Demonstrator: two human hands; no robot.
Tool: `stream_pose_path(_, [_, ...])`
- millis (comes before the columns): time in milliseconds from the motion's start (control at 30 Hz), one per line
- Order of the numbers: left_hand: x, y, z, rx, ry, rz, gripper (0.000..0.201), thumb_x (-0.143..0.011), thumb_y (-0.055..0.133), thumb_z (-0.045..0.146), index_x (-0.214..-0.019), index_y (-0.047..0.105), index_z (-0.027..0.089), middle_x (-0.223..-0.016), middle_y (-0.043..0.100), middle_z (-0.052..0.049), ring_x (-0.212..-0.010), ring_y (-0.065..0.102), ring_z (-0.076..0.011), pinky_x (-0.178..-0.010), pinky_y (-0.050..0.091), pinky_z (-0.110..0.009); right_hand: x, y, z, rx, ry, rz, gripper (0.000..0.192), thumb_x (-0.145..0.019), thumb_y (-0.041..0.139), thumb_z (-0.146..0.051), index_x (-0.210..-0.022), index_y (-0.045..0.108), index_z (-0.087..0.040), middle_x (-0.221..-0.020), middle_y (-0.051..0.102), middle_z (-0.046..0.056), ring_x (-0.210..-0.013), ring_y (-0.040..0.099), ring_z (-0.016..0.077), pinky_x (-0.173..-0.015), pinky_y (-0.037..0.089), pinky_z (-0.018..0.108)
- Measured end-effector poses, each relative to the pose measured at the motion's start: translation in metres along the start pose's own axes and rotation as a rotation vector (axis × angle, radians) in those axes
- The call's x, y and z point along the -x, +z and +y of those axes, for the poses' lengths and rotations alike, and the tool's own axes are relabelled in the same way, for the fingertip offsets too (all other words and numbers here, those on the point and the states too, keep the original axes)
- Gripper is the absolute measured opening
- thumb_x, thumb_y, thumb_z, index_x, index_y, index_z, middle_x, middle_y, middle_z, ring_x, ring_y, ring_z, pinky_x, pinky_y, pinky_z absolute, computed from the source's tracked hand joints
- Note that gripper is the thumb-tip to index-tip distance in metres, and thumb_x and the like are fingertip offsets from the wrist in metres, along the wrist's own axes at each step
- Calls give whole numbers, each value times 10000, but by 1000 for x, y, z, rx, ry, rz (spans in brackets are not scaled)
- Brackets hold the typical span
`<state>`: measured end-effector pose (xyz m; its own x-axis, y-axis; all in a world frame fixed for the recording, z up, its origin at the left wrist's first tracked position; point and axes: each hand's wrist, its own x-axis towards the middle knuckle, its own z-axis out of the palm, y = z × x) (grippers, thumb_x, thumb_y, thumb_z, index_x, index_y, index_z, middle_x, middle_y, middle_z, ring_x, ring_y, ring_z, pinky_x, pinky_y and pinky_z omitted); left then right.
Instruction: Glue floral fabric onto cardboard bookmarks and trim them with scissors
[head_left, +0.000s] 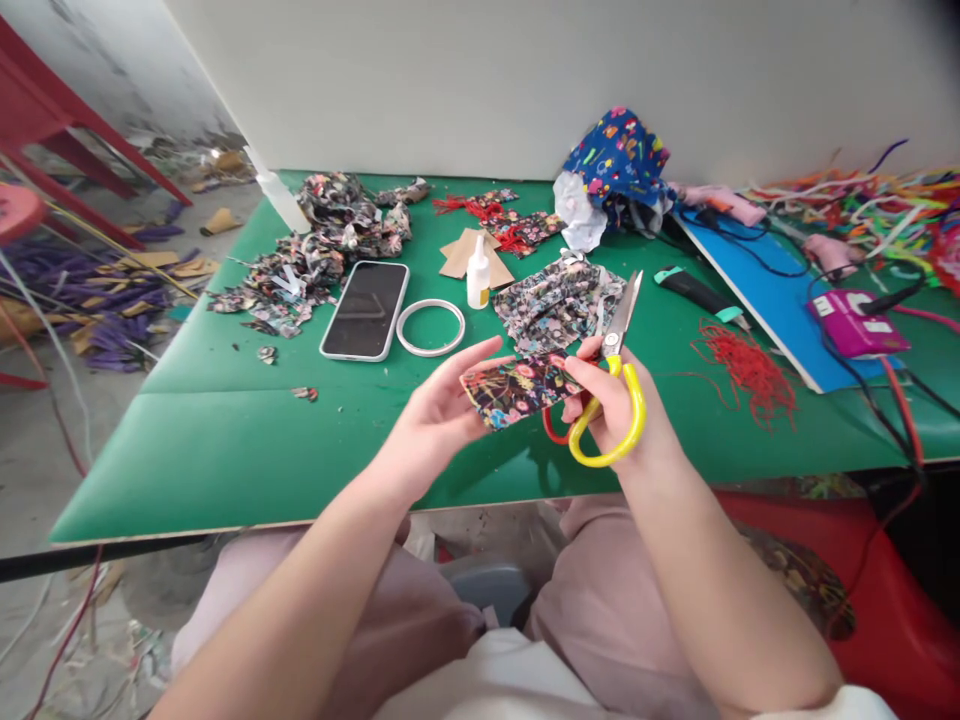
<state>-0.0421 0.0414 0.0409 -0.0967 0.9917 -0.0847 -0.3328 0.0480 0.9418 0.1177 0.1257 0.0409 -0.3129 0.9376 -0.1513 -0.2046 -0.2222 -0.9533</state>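
Note:
A dark floral fabric piece stretches between my two hands just over the table's front half. My left hand has its left end between thumb and fingers. At the other end, my right hand pinches the fabric and also carries yellow-handled scissors, blades pointing up and away from me. A bit of red cord shows by the right fingers and below the fabric. Just beyond lies a stack of grey floral fabric pieces. A small white glue bottle stands upright behind my hands.
On the green table lie a phone, a white ring, fabric scraps and brown card pieces. To the right are a utility knife, red threads, a blue board and a purple power strip with cables.

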Motion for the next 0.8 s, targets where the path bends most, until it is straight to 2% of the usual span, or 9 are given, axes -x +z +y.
stream_pose_path(67, [1, 8, -8, -39, 65, -36, 776, -647, 760, 168, -1328, 412, 300, -1385, 468, -42, -1212, 501, -219, -965, 451, -284, 1, 3, 2, -18, 18, 9, 292, -665, 729, -293, -766, 465, -218, -574, 587, -91, -335, 502, 56, -312, 412, 151])
stream_pose_path(100, [1, 11, -12, -44, 103, -32, 793, -636, 770, 162, -1326, 404, 301, -1411, 433, -45, -1238, 475, -224, -992, 432, -296, 2, 5, 4, -11, 27, 7, 301, -661, 734, -294, -765, 463, -217, -563, 587, -91, -335, 502, 59, -311, 408, 151])
stream_pose_path(133, [1, 13, -16, -37, 141, -18, 749, -642, 769, 167, -1298, 429, 291, -1410, 433, -47, -1239, 473, -226, -1004, 424, -305, 3, 8, 5, -1, 35, -1, 308, -660, 738, -300, -766, 461, -216, -542, 582, -93, -333, 501, 62, -310, 402, 151])
stream_pose_path(267, [-3, 11, -23, 99, 210, 60, 396, -737, 703, 224, -1104, 552, 220, -1218, 600, -64, -1125, 569, -216, -980, 448, -341, 8, 12, 8, 45, 27, -86, 280, -717, 693, -368, -816, 476, -220, -503, 564, -91, -352, 505, 72, -343, 406, 165])
stream_pose_path(367, [-7, 2, -15, 214, 195, 114, 331, -773, 667, 306, -1063, 550, 197, -1104, 658, -75, -1024, 628, -209, -918, 497, -357, 8, 6, 5, 123, -54, -168, 272, -764, 637, -423, -907, 503, -234, -532, 548, -84, -379, 483, 68, -378, 407, 184])
stream_pose_path(500, [-7, -12, 1, 225, 255, 166, 335, -804, 607, 419, -1052, 543, 204, -977, 698, -61, -860, 678, -170, -805, 553, -318, 8, -5, -4, 347, -205, -173, 346, -668, 731, -410, -897, 536, -239, -575, 494, -79, -448, 448, 58, -421, 384, 179])
stream_pose_path(700, [-2, -20, 11, 164, 329, 130, 371, -808, 579, 473, -1072, 542, 214, -925, 692, -41, -831, 683, -180, -764, 575, -327, 13, -8, 0, 697, -376, -140, 389, -682, 724, -422, -950, 503, -248, -624, 508, -67, -522, 491, 82, -522, 422, 208])
stream_pose_path(800, [-2, -22, 12, 115, 364, 129, 382, -810, 569, 491, -1074, 545, 216, -953, 683, -44, -865, 678, -180, -760, 574, -299, 16, -8, 3, 875, -545, -118, 397, -691, 707, -451, -959, 507, -237, -647, 508, -53, -545, 493, 95, -521, 411, 217])
